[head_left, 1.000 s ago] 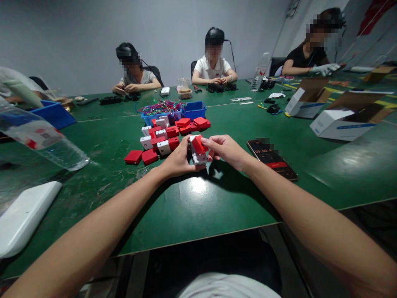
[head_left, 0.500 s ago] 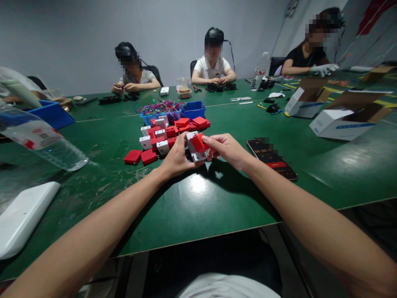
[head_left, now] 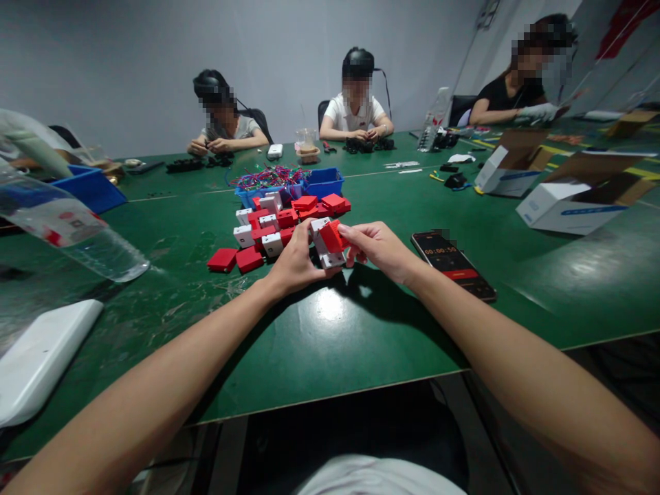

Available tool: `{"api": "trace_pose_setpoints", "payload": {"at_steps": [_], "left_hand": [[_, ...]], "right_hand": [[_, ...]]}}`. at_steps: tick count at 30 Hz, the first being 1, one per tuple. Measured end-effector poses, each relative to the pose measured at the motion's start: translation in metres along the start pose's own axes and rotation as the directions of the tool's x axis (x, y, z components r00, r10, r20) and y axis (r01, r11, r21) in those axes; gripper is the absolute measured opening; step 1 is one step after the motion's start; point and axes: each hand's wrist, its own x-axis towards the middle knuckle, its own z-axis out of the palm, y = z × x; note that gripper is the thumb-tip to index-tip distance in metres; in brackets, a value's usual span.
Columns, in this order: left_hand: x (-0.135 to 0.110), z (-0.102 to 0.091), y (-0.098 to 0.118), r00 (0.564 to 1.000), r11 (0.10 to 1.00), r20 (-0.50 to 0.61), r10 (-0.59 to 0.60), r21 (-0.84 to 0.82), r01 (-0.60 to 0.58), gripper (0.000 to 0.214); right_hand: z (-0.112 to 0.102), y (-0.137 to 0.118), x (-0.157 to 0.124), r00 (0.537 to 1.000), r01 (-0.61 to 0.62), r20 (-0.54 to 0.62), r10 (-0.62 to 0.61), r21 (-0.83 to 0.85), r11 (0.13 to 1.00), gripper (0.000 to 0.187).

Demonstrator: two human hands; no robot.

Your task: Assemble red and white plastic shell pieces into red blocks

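My left hand (head_left: 298,258) is closed around a small white plastic box (head_left: 330,260), thumb below and fingers along its far left side. A red plastic piece (head_left: 331,237) sits tilted against the face of that box. Between thumb and forefinger, my right hand (head_left: 372,245) pinches the red piece at its right edge. Whether the two parts are joined cannot be made out. Just beyond my left hand lies a cluster of red and white boxes, among them a red box (head_left: 222,260) at the near left and a white box (head_left: 271,245).
Behind the boxes stand a blue bin of coloured wires (head_left: 268,180) and another blue bin (head_left: 324,182). A phone (head_left: 454,267) lies at right, near white cartons (head_left: 572,206). At left are a plastic bottle (head_left: 77,227) and a white device (head_left: 49,357). Several people sit across the table.
The red piece has turned slightly against the white box, its right edge still in my right fingers. Both hands stay in nearly the same place. The whole view has shifted a little.
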Motion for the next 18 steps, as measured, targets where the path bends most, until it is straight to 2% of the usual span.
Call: {"api": "trace_pose_setpoints", "payload": {"at_steps": [18], "left_hand": [[0.0001,-0.0004,0.0,1.0,1.0,-0.002,0.0,-0.028,0.0,0.094]], "right_hand": [[-0.0008,0.003,0.0011,1.0,-0.001,0.005,0.002,-0.101,0.995,0.057]]}}
